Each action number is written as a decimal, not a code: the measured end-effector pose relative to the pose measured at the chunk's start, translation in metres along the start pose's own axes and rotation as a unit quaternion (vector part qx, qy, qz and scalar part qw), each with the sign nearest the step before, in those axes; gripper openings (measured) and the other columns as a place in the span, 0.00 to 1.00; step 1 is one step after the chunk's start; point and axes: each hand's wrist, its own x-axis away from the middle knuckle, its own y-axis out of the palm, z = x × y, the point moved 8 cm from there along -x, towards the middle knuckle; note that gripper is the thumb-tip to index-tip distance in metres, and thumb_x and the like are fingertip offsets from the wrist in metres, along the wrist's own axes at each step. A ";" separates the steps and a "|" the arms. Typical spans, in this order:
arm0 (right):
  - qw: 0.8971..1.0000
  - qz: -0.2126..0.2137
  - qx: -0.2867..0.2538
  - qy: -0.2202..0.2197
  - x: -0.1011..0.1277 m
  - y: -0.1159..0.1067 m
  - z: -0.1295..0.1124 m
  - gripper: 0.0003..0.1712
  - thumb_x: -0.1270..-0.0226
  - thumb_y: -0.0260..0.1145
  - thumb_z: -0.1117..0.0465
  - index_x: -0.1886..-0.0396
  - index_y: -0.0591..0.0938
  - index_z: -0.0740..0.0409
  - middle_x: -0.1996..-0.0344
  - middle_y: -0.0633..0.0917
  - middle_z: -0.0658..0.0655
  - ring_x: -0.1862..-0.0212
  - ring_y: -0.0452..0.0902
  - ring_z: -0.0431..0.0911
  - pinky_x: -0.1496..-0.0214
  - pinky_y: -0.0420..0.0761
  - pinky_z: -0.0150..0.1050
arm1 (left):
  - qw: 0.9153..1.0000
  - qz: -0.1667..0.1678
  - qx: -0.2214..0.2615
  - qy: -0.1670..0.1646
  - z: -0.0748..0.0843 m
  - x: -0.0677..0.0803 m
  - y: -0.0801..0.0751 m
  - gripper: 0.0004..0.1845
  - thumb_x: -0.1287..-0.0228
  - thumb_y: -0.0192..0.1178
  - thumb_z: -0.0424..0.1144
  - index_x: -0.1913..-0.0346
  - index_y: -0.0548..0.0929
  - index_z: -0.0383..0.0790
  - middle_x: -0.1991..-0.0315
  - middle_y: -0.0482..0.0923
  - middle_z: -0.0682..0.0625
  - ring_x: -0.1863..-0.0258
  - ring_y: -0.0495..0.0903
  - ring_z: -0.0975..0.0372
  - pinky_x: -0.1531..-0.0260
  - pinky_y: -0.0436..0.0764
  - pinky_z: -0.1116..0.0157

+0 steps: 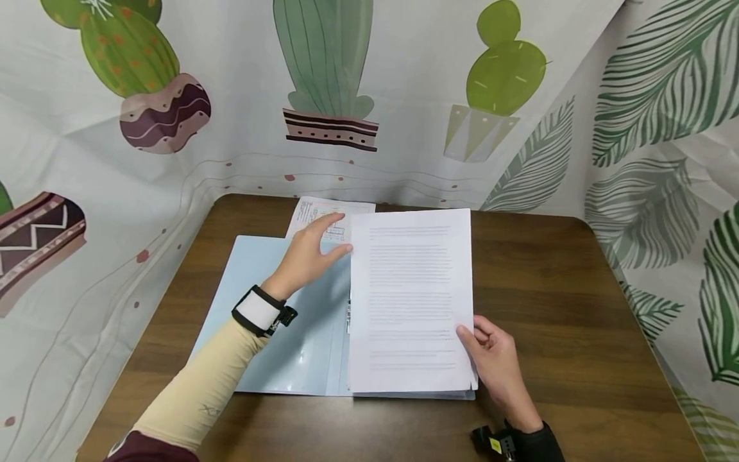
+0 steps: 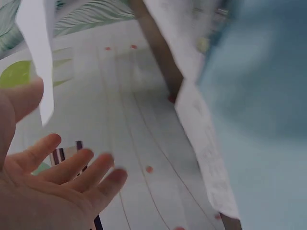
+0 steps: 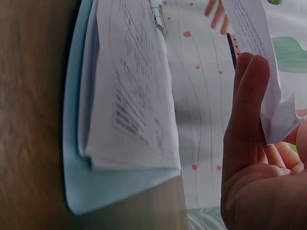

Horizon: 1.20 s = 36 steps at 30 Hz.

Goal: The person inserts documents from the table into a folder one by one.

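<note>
A white printed sheet (image 1: pixel 410 289) is raised over the right half of an open light-blue folder (image 1: pixel 300 340). My right hand (image 1: pixel 499 359) pinches the sheet's right edge low down, thumb on the printed face. At the sheet's upper left edge is my left hand (image 1: pixel 306 253), fingers extended and spread; its thumb tip is at the edge, and I cannot tell whether it touches. Below the raised sheet, in the right wrist view, a stack of printed papers (image 3: pixel 129 105) lies in the folder, by a metal clip (image 3: pixel 159 19) at the spine.
Another printed paper (image 1: pixel 314 210) lies at the back of the brown wooden table (image 1: pixel 543 289), partly behind the folder and left hand. A cloth (image 1: pixel 410 173) with cactus and leaf prints hangs behind the table.
</note>
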 end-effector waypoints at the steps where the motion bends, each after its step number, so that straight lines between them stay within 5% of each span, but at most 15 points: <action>1: 1.000 0.002 -0.001 -0.001 0.000 -0.002 0.000 0.19 0.24 0.66 0.57 0.41 0.82 0.63 0.56 0.90 0.63 0.65 0.87 0.45 0.67 0.85 0.38 | 1.000 -0.008 -0.017 0.003 -0.003 0.005 0.002 0.37 0.32 0.70 0.45 0.25 0.70 0.38 0.25 0.67 0.38 0.27 0.67 0.47 0.31 0.68 0.47; 11: 1.000 0.017 0.014 0.009 -0.006 -0.017 0.007 0.22 0.23 0.65 0.57 0.37 0.80 0.65 0.52 0.89 0.65 0.61 0.89 0.44 0.66 0.86 0.39 | 0.978 -0.112 -0.174 -0.025 -0.050 0.061 0.036 0.48 0.39 0.72 0.58 0.22 0.65 0.39 0.21 0.52 0.29 0.24 0.50 0.30 0.32 0.50 0.28; 22: 0.997 0.009 0.064 0.049 -0.013 -0.019 0.014 0.22 0.22 0.64 0.58 0.36 0.79 0.64 0.51 0.89 0.66 0.65 0.87 0.45 0.68 0.84 0.37 | 0.971 -0.155 -0.176 -0.052 -0.056 0.098 0.058 0.50 0.43 0.72 0.64 0.23 0.67 0.41 0.21 0.51 0.29 0.23 0.45 0.29 0.33 0.46 0.26; 36: 0.996 -0.025 0.062 0.065 -0.012 -0.004 0.021 0.19 0.21 0.63 0.59 0.37 0.79 0.63 0.54 0.89 0.65 0.65 0.87 0.47 0.68 0.84 0.39 | 0.960 -0.189 -0.187 -0.085 -0.060 0.113 0.069 0.54 0.46 0.72 0.67 0.21 0.65 0.44 0.19 0.44 0.32 0.22 0.38 0.31 0.35 0.43 0.23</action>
